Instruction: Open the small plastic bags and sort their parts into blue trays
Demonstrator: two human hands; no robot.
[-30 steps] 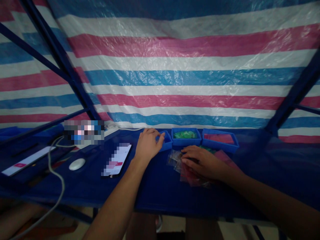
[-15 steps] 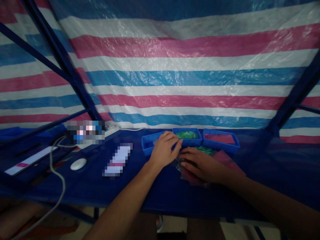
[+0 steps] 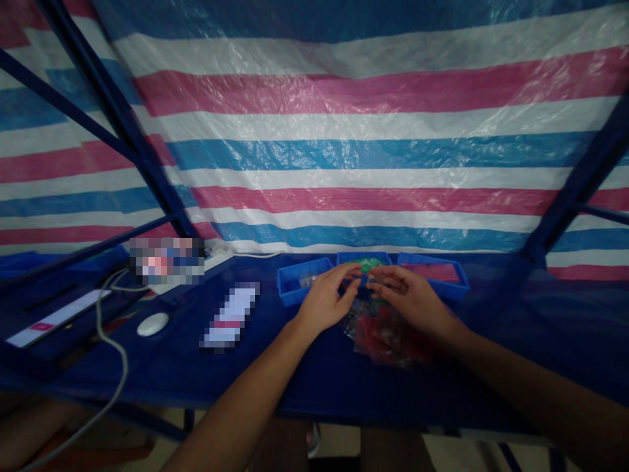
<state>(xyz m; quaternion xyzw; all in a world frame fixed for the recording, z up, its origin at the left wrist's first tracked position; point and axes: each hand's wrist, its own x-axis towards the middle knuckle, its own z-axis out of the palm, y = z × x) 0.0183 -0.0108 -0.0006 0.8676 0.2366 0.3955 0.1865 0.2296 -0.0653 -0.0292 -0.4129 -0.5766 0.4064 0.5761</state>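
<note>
Red packets [image 3: 378,335] lay toward the table's front edge [image 3: 339,408], nearer our right hand [image 3: 415,296] than left hand [image 3: 325,298]; both grips were unclear.

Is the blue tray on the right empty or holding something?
Holding something: flat red material shows inside the blue tray.

The blue counter [image 3: 344,387] carries a pile of red and clear packets [image 3: 383,334], with 3 blue bins [image 3: 363,256] behind it, and a phone [image 3: 230,318] and white oval object [image 3: 153,324] to the pile's left.

Phone [image 3: 230,316] pixelated, middle blue bin [image 3: 351,255] partly hidden, forearms [image 3: 240,393] cut off
</note>
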